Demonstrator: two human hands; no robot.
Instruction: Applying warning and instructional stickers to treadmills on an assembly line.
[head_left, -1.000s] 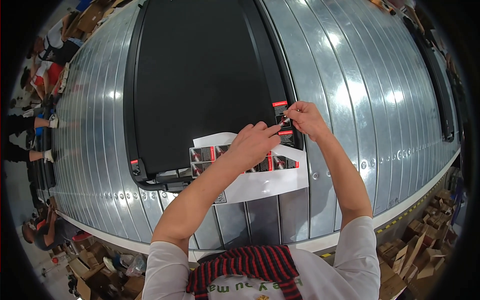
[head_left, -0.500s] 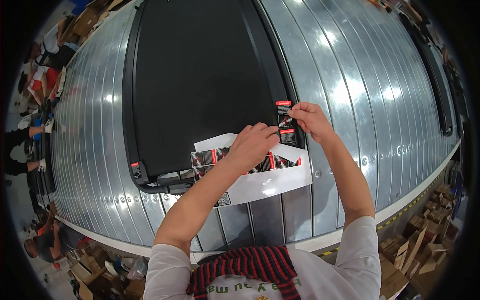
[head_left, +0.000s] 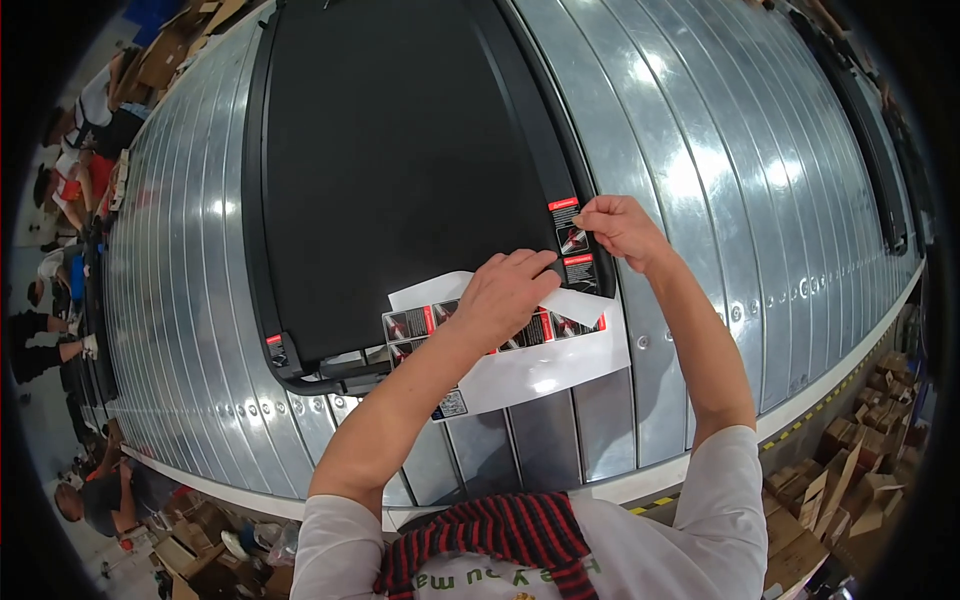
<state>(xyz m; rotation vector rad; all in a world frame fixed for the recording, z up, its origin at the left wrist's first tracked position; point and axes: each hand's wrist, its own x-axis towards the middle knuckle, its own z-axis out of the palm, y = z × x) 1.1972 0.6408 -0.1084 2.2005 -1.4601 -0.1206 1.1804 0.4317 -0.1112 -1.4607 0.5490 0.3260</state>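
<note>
My right hand (head_left: 622,228) is closed in a pinch at the right edge of a black label with a red header (head_left: 564,212), on the right rail of a black, treadmill-like machine (head_left: 400,150). A similar label (head_left: 579,272) lies just below it. My left hand (head_left: 503,295) presses over a white sheet of labels (head_left: 545,370), its fingertips near the lower label and its thumb by a loose white paper strip (head_left: 582,306). The sheet lies across the machine's near end and overhangs it; my left hand and forearm hide part of its labels.
The machine lies on a shiny metal slatted surface (head_left: 690,200). Another label (head_left: 276,348) is on its left near corner. A long black part (head_left: 860,130) lies far right. Cardboard boxes (head_left: 845,490) are piled at the lower right. Several people work along the left side.
My right hand has shifted very slightly up and left, still pinching at the label's edge. The left hand stays on the sheet. The whole view has tilted a little.
</note>
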